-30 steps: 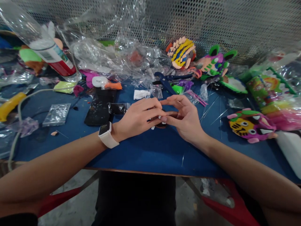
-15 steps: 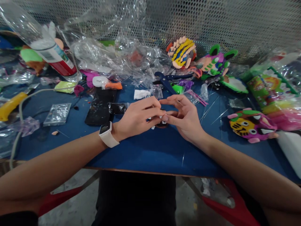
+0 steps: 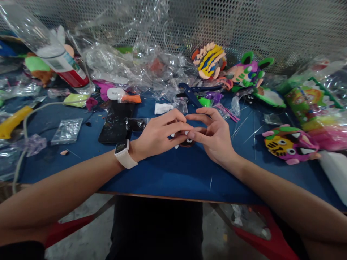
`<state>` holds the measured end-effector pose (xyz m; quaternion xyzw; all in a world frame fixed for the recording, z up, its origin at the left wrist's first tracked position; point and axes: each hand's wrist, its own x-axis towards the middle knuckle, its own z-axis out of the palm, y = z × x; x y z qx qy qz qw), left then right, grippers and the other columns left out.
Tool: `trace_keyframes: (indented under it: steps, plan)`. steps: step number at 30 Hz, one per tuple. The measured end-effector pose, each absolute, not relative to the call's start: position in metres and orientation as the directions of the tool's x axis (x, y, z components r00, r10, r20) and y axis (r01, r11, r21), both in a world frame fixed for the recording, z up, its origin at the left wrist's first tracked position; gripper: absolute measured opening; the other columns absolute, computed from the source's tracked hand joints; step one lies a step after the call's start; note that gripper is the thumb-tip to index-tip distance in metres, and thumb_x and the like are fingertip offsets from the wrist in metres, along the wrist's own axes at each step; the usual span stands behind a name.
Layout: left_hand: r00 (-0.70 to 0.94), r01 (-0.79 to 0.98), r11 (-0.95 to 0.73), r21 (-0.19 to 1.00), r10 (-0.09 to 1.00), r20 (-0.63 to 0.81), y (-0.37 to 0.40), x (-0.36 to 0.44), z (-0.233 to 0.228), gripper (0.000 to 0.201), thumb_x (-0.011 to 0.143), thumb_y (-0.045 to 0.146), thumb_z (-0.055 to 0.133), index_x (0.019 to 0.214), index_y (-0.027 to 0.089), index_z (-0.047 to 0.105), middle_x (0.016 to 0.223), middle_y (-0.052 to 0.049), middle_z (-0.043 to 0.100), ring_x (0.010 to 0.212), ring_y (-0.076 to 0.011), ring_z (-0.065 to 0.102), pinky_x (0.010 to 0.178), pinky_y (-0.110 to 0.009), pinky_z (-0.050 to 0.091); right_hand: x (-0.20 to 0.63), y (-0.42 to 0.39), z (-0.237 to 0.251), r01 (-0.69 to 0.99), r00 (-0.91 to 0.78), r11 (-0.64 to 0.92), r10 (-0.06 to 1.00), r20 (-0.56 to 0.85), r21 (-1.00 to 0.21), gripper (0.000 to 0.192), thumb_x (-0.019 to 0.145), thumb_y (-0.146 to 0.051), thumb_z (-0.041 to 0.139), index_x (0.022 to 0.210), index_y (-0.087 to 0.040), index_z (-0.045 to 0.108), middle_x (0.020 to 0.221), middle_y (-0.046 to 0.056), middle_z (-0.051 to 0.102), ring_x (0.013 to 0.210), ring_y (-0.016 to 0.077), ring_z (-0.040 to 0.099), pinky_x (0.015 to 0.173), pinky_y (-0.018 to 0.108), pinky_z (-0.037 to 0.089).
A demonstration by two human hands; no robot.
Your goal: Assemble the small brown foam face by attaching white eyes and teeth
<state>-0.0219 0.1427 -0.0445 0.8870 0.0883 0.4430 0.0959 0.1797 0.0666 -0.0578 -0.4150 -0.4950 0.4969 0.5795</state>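
A small dark piece (image 3: 186,142) with white bits is held between the two hands near the middle of the bench (image 3: 168,173). The left hand (image 3: 158,135) is closed over it from 9 o'clock, the fingertips (image 3: 187,126) pinched on its upper edge. The right hand (image 3: 214,137) is met there from 3 o'clock, its fingers curled and touching those of the left; most of the piece is hidden, so what it is cannot be told. A white watch (image 3: 124,154) is worn on the left wrist.

At 9 o'clock of the left hand a black phone (image 3: 115,122) is laid flat, with a clear packet (image 3: 67,131) farther out the same way. Blue pliers (image 3: 191,93) are seen at 12 o'clock of the hands, just in front of crumpled clear wrap (image 3: 135,68). A tiger-faced foam mask (image 3: 290,144) is placed well apart at 3 o'clock. A striped foam figure (image 3: 208,60) is propped against the mesh at 1 o'clock. A red-based bottle (image 3: 54,59) is tilted at 10 o'clock.
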Motion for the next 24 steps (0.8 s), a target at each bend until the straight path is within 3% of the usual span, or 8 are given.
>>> trace_keyframes:
  steps: [9, 17, 24]
  plan:
    - [0.557, 0.071, -0.972, 0.226, 0.226, 0.799, 0.1451, -0.0239, -0.043, 0.011, 0.102, 0.026, 0.074, 0.111, 0.023, 0.077, 0.099, -0.004, 0.072, 0.088, -0.0145, 0.068, 0.077, -0.028, 0.057, 0.1802, 0.0678, -0.0572, -0.154, 0.07, 0.203, 0.978, 0.194, -0.967, 0.064, 0.074, -0.047, 0.099, 0.121, -0.035, 0.057, 0.128, 0.002, 0.075, 0.104, 0.0252, 0.082, 0.083, 0.039, 0.073]
    - [0.574, 0.087, -0.961, 0.264, 0.265, 0.775, 0.1451, -0.0249, -0.0424, 0.014, 0.102, 0.03, 0.074, 0.114, 0.024, 0.078, 0.1, -0.005, 0.073, 0.091, -0.0164, 0.069, 0.079, -0.031, 0.059, 0.1816, 0.0676, -0.0571, -0.109, 0.137, 0.231, 0.967, 0.215, -0.967, 0.061, 0.074, -0.048, 0.099, 0.118, -0.036, 0.059, 0.123, 0.001, 0.074, 0.098, 0.0239, 0.08, 0.084, 0.041, 0.072]
    - [0.597, 0.062, -0.956, 0.287, 0.266, 0.757, 0.1459, -0.0253, -0.0415, 0.012, 0.103, 0.03, 0.072, 0.111, 0.024, 0.079, 0.097, -0.004, 0.072, 0.088, -0.0148, 0.068, 0.076, -0.028, 0.056, 0.1831, 0.0668, -0.0565, -0.084, 0.099, 0.213, 0.974, 0.205, -0.973, 0.063, 0.073, -0.046, 0.099, 0.12, -0.036, 0.058, 0.125, 0.002, 0.072, 0.106, 0.0265, 0.079, 0.086, 0.042, 0.072]
